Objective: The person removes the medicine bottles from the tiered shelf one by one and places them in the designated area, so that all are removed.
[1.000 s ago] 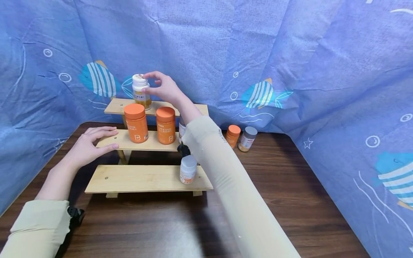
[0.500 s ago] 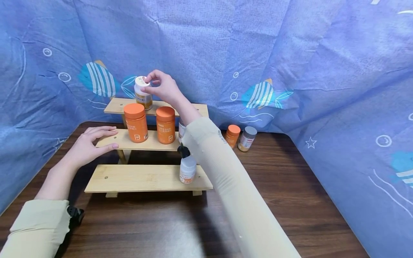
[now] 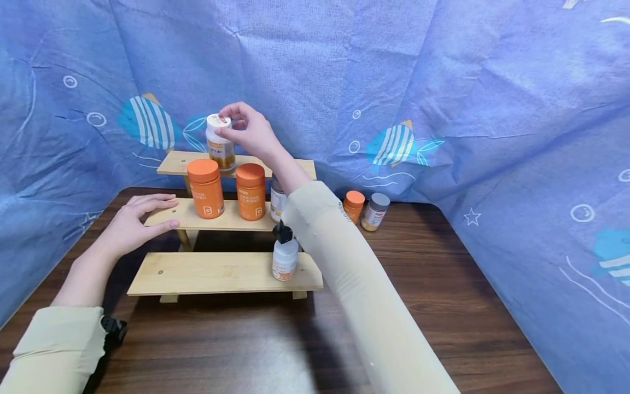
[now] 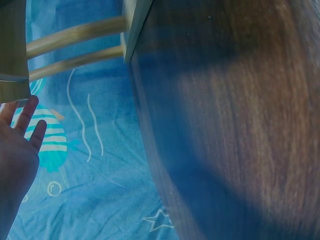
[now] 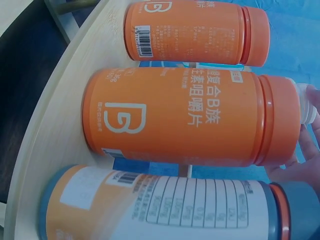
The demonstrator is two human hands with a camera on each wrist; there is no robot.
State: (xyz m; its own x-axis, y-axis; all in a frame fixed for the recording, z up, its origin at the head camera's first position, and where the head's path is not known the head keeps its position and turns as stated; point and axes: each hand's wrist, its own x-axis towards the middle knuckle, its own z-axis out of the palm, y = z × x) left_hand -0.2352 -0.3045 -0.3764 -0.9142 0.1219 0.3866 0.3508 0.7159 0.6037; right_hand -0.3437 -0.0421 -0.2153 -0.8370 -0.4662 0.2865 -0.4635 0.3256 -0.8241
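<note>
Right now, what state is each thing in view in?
White bottle: capped, roughly upright
Right hand: pinching the white bottle's top
Stand: upright, loaded
Left hand: fingers nearly straight, at the stand's end
Left orange jar: capped, upright
Right orange jar: capped, upright
Grey-topped jar: capped, upright
Small bottle: upright, top partly hidden
Rightmost bottle: capped, upright
Orange bottle beside it: capped, partly hidden
Curtain: hanging, creased

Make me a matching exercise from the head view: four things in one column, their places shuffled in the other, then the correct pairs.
Things
1. Left hand
2. White-capped bottle at the right hand
3. Small white bottle near the black clip
4. Rightmost bottle, with a grey lid

Places
A. On the brown tabletop
B. On the bottom shelf
C. At the left end of the middle shelf
D. On the top shelf

Pairs: 1-C, 2-D, 3-B, 4-A
</note>
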